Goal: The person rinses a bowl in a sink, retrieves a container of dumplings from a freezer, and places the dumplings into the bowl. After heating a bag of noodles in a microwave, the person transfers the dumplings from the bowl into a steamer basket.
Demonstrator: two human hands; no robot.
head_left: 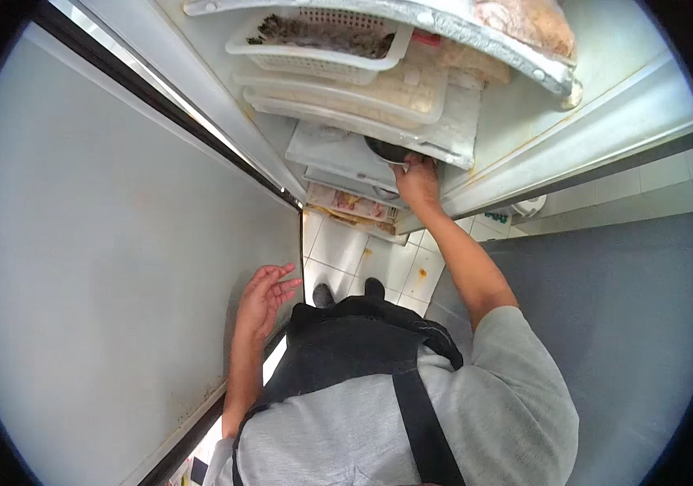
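My right hand reaches into an open fridge or freezer, its fingers closed on the rim of a dark round bowl or pan. Most of that vessel is hidden under the shelf above it. Close to the inner face of the large grey door, my left hand is raised with its fingers apart, holding nothing.
Above the bowl are stacked lidded plastic containers and a white basket of dark food. A frosted shelf edge juts out at the top. Bagged food lies low down, above the tiled floor.
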